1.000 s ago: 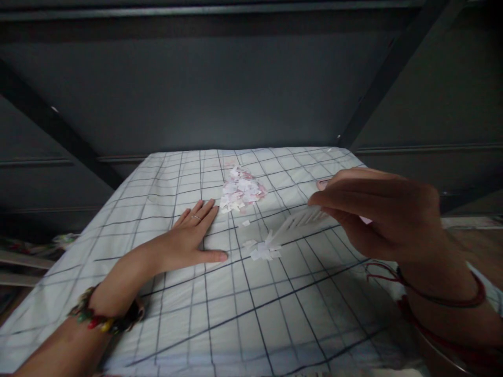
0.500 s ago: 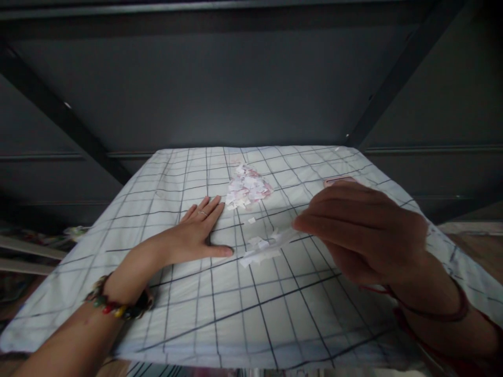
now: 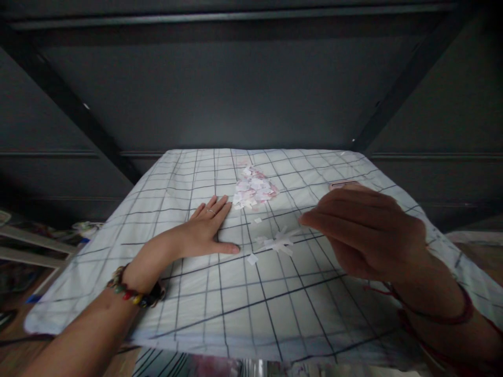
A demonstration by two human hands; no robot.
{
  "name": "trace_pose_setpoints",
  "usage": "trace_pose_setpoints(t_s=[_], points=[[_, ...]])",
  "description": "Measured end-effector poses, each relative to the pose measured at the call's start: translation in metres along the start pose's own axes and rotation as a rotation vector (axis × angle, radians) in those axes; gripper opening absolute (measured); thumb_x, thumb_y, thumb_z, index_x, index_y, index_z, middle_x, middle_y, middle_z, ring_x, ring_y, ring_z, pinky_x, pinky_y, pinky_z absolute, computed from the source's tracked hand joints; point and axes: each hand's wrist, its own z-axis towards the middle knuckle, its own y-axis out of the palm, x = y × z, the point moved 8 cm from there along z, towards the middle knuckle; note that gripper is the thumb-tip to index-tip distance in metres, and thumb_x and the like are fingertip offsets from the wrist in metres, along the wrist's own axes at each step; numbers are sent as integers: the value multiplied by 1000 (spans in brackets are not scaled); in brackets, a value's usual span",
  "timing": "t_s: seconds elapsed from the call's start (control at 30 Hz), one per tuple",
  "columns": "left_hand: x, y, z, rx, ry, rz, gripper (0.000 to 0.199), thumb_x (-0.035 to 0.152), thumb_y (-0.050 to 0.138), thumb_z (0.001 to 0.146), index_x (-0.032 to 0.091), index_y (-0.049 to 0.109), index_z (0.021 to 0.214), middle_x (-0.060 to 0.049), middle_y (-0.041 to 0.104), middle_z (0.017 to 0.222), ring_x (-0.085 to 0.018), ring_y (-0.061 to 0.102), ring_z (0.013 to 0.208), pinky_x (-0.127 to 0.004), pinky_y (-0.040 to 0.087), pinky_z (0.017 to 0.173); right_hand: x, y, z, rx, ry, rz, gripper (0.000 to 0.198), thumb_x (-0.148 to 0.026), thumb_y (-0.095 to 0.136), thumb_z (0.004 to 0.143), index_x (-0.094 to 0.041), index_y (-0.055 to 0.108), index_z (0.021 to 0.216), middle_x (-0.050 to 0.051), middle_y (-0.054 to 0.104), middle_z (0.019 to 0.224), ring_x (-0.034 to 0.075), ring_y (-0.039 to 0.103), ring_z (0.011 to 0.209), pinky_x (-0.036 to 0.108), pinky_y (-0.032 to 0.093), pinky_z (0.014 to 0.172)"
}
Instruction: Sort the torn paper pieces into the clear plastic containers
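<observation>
My left hand [image 3: 208, 230] lies flat and open on the checked cloth, fingers spread, a ring on one finger. Just beyond its fingertips is a pile of torn white and pinkish paper scraps [image 3: 254, 188]. My right hand [image 3: 361, 230] is closed in a pinch above the cloth, on what looks like a thin translucent strip [image 3: 294, 234], faint and blurred. White paper bits [image 3: 278, 242] cluster along the strip, splayed at angles. One loose paper scrap [image 3: 252, 259] lies near my left thumb, and another small scrap [image 3: 258, 220] lies below the pile.
A white cloth with dark grid lines [image 3: 188, 314] covers the table. Behind my right hand, a pinkish flat object [image 3: 341, 185] is partly hidden. A dark panel [image 3: 251, 89] rises behind the table's far edge. Pale rails [image 3: 31, 246] stand at the left.
The paper bits below my right fingertips have shifted right and now splay out around the strip. A single scrap lies apart from them. The view has moved slightly; my left hand stays flat.
</observation>
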Motion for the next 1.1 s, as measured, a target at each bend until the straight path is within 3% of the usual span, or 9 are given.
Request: trace_pose_setpoints(t_s=[0.4,0.53,0.7,0.9,1.1], points=[[-1,3,-7,-13,57,-22,109,75,42,70,5,2,142,-18,-9,147,-31,-11,134,-45,3,107,1,-8,6,65,34,106,28,1,45,73,-18,55,91,2,60,70,13,52,63,30,44,57],[-1,3,-7,9,74,-30,109,76,41,69,5,2,143,-18,-8,147,-31,-9,134,-45,3,107,-19,-8,9,-52,43,-18,28,0,41,73,-18,57,87,0,59,64,13,52,60,28,44,55],[0,1,-11,28,12,-31,105,74,41,71,6,5,143,-18,-5,148,-33,-7,134,-46,6,107,-57,-19,8,-116,85,-88,29,1,39,69,-11,60,86,6,63,68,16,54,63,30,47,57],[0,18,-56,-40,71,28,95,68,39,78,8,6,143,-18,-8,147,-30,-9,134,-44,5,107,-81,-28,3,-142,124,-92,30,1,42,69,-7,60,91,9,63,72,18,55,69,33,50,62],[-10,32,-105,3,100,44,89,65,40,80,11,7,143,-15,-2,149,-30,-7,135,-45,5,107,-100,-29,-1,-175,173,-57,31,0,41,68,-9,59,91,9,63,72,18,55,66,32,50,58]])
